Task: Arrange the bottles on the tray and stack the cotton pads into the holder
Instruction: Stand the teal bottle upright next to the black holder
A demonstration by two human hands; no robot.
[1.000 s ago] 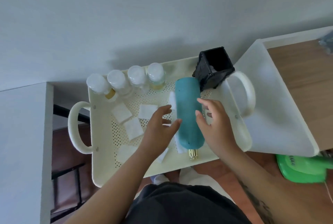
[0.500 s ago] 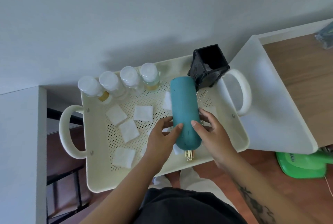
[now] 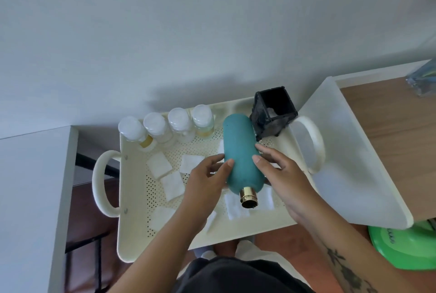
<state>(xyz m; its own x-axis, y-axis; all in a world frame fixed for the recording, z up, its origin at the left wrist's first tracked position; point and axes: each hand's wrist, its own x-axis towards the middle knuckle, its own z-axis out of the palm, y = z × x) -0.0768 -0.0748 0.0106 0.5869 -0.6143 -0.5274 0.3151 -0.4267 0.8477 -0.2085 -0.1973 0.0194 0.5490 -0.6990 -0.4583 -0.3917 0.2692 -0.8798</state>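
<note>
A large teal bottle (image 3: 241,151) with a gold neck is held between my left hand (image 3: 207,182) and my right hand (image 3: 280,174), tilted with the neck toward me and raised off the cream perforated tray (image 3: 134,198). Several small clear bottles (image 3: 165,125) with white caps stand in a row along the tray's far edge. A black square holder (image 3: 273,113) stands at the tray's far right corner with a white pad inside. Several white cotton pads (image 3: 172,185) lie scattered on the tray floor, some under the teal bottle.
A white shelf panel (image 3: 349,163) slopes up to a wooden tabletop (image 3: 396,132) on the right. A green object (image 3: 405,245) sits low at the right. A grey cabinet (image 3: 30,198) stands at the left, and a white wall is behind the tray.
Both hands closed onto the lying teal bottle and lifted its neck end off the tray. The pads beneath it now show.
</note>
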